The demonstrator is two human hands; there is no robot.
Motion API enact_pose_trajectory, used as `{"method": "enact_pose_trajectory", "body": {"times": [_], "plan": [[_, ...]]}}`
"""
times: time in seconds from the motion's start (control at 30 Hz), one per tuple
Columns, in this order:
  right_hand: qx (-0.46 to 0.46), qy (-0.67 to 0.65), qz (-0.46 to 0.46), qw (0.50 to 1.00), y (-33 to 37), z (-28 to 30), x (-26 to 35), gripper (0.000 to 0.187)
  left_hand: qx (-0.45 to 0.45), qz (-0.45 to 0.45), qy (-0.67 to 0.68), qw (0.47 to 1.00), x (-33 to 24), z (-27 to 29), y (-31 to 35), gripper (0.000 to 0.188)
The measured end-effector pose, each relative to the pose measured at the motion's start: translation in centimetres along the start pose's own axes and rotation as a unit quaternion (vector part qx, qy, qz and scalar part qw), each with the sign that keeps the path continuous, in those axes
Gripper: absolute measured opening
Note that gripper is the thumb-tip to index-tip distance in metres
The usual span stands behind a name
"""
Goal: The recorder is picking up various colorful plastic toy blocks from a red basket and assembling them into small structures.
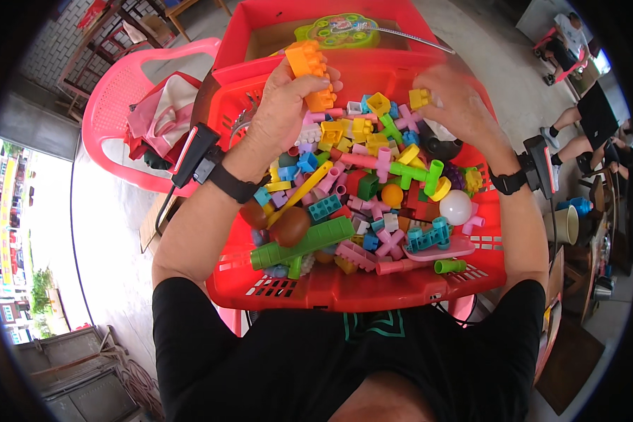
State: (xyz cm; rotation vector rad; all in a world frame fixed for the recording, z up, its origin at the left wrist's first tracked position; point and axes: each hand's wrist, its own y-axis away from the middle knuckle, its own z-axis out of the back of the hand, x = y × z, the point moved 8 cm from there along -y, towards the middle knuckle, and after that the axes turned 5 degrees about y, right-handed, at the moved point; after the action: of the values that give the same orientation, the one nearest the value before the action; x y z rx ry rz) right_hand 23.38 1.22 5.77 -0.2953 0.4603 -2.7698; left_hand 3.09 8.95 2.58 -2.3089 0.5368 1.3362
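My left hand [280,111] is closed around some orange toy building blocks [307,62], held upright over the far left of a red plastic basket [355,301]. My right hand [458,105], smeared by motion, pinches a small yellow building block [420,98] above the basket's far right. Beneath both hands the basket is heaped with toys. Among them lie a long green tube [309,243], a white ball [456,207], an orange ball [392,195], a brown egg-shaped toy [290,226] and a teal toy piece [429,235].
Beyond the basket stands a red box [243,35] with a green toy [337,32] in it. A pink plastic chair [105,91] with bags on it is at the left. Other people [571,39] sit at the far right, near a cluttered wooden table.
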Motion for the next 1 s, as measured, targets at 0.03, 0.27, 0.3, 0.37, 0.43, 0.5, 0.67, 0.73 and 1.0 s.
{"method": "enact_pose_trajectory", "body": {"times": [0.03, 0.27, 0.3, 0.37, 0.43, 0.5, 0.67, 0.73, 1.0], "plan": [[0.000, 0.001, 0.000, 1.000, -0.1, -0.2, 0.1, 0.030, 0.007, 0.012, -0.002, 1.000, 0.3, 0.0, -0.1, 0.030], [-0.006, -0.319, -0.079, 0.944, -0.8, 0.2, 2.8, 0.027, 0.035, 0.083, 0.044, 0.995, 3.4, -1.6, 0.9, 0.037], [-0.031, -0.327, -0.055, 0.943, -0.8, 0.8, 3.6, 0.027, 0.056, 0.073, 0.006, 0.996, 3.6, -2.0, 1.3, 0.040], [-0.016, -0.374, -0.072, 0.925, -0.5, 0.9, 4.0, 0.029, 0.041, 0.068, -0.020, 0.997, 3.4, -2.9, 2.1, 0.038], [-0.029, -0.388, -0.078, 0.918, -0.3, 1.1, 4.4, 0.030, 0.106, 0.017, -0.076, 0.991, 1.7, -4.9, 2.7, 0.036], [-0.040, -0.412, -0.066, 0.908, -0.2, 1.2, 5.0, 0.030, 0.116, 0.005, -0.090, 0.989, 1.2, -5.4, 2.9, 0.034], [-0.033, -0.419, -0.084, 0.903, -0.1, 1.5, 5.6, 0.030, 0.132, -0.041, -0.147, 0.979, 0.7, -6.0, 3.5, 0.033], [-0.028, -0.423, -0.083, 0.902, -0.1, 1.6, 5.7, 0.029, 0.128, -0.042, -0.174, 0.976, 0.5, -6.0, 3.6, 0.034], [-0.014, -0.369, -0.072, 0.926, -0.1, 2.5, 6.4, 0.027, 0.133, -0.130, -0.404, 0.895, -1.8, -6.7, 4.1, 0.038]]}}
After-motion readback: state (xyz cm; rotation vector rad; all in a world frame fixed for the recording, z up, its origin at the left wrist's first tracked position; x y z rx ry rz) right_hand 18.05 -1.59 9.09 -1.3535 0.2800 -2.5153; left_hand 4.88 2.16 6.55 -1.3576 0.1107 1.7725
